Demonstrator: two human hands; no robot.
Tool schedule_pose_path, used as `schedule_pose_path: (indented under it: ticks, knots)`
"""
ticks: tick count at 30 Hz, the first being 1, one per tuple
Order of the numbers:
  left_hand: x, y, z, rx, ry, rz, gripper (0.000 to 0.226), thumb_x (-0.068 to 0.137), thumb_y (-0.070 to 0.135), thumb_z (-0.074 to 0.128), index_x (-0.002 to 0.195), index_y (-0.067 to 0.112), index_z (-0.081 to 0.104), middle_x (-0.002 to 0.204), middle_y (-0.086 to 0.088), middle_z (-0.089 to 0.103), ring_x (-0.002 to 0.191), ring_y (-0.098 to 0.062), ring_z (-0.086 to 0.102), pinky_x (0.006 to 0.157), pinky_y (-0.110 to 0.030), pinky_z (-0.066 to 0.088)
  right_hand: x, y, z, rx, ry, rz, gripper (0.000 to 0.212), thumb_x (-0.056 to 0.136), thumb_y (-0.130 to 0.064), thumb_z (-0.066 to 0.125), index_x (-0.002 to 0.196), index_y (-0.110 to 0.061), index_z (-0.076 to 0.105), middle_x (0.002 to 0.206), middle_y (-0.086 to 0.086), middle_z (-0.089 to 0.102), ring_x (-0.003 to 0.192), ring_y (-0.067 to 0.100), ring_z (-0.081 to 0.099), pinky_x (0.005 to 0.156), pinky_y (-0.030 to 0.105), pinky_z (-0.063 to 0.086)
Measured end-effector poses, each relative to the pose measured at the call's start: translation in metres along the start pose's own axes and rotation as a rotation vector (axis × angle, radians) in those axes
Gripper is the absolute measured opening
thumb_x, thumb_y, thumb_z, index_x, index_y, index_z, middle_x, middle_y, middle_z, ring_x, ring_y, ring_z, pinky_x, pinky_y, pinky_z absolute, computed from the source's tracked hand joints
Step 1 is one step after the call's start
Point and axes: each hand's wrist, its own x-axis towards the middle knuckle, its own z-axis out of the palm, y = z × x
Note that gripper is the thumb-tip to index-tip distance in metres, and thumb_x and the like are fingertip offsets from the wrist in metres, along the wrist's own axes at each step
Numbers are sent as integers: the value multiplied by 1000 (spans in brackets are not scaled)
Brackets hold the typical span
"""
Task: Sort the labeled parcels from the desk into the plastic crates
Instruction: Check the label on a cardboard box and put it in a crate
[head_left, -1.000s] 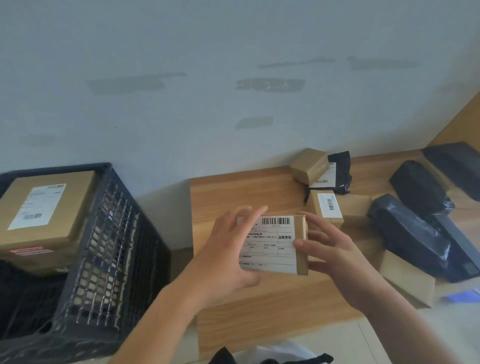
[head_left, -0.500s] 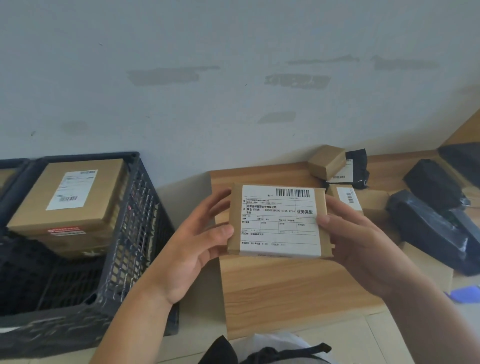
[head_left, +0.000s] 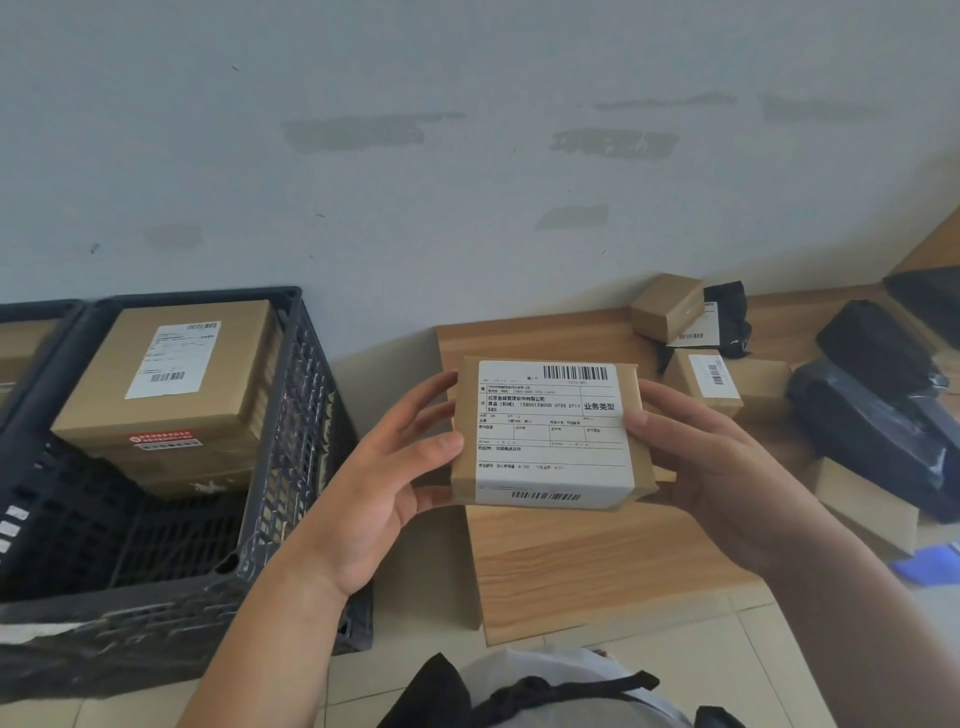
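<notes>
I hold a flat brown cardboard parcel (head_left: 550, 434) with a large white shipping label facing me, above the left end of the wooden desk (head_left: 571, 561). My left hand (head_left: 387, 467) grips its left edge, thumb on the front. My right hand (head_left: 711, 462) grips its right edge. A dark plastic crate (head_left: 291, 467) stands on the floor to the left, with a stack of labeled cardboard boxes (head_left: 166, 384) inside. A second crate (head_left: 31, 322) shows at the far left edge.
More parcels lie on the desk's right half: small brown boxes (head_left: 667, 306) (head_left: 701, 379), black plastic mailers (head_left: 872, 426), another box (head_left: 867, 504). A white wall rises behind. A pale bag with black straps (head_left: 545, 691) sits on the tiled floor below.
The view has swung left, so the crates show more fully. The parcel has turned label-up toward me and come closer, and my left hand slid from its face to its left edge.
</notes>
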Motion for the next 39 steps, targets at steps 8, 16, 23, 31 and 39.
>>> schedule_pose_path:
  ticks: [8, 16, 23, 31, 39]
  knots:
    - [-16, 0, -10, -2, 52, 30, 57, 72, 36, 76, 128, 44, 68, 134, -3, 69, 116, -21, 70, 78, -33, 61, 7, 0, 14, -25, -48, 10, 47, 88, -33, 64, 134, -31, 65, 121, 1, 77, 110, 23, 73, 87, 42, 53]
    - [-37, -16, -16, -42, 198, 38, 60, 75, 30, 75, 133, 40, 65, 135, -2, 68, 120, -23, 68, 81, -34, 62, 27, 1, 24, -91, -181, 69, 43, 92, -32, 60, 134, -30, 66, 122, 2, 76, 112, 23, 73, 89, 44, 53]
    - [-73, -35, -16, -69, 524, 31, 47, 91, 11, 63, 129, 40, 64, 126, 5, 73, 115, -20, 72, 83, -35, 62, 65, 7, 48, -162, -421, 146, 41, 89, -32, 59, 128, -29, 71, 125, 2, 75, 117, 30, 69, 99, 52, 49]
    - [-134, -53, -10, -24, 850, -33, 61, 74, 37, 71, 134, 48, 61, 134, 9, 67, 120, -18, 68, 83, -30, 61, 99, 37, 108, -221, -732, 258, 41, 81, -34, 67, 121, -33, 74, 119, 8, 76, 110, 39, 69, 94, 49, 51]
    - [-151, -54, -4, -31, 1048, -6, 65, 66, 37, 73, 130, 47, 66, 139, 10, 65, 121, -20, 68, 94, -45, 57, 125, 52, 142, -229, -939, 316, 42, 82, -31, 67, 124, -28, 72, 123, 7, 75, 114, 31, 71, 104, 56, 51]
